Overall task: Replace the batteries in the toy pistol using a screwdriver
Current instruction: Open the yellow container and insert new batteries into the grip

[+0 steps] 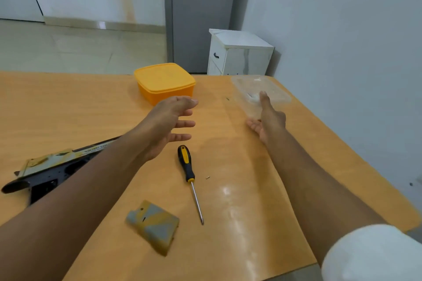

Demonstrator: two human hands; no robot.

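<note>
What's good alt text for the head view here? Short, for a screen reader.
Two bare hands reach forward, open and empty, over an orange table: the left hand toward a lidded yellow container, the right hand at a clear plastic tub. Nearer lie a screwdriver, a loose battery cover and a toy pistol, partly under the left forearm.

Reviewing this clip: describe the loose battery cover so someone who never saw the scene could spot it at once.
Start at the orange wooden table and look at its near edge, between the person's two forearms. Just left of the screwdriver tip lies the battery cover. It is a flat, roughly square plate in grey and yellow camouflage with a small screw hole, lying apart from the toy pistol.
</note>
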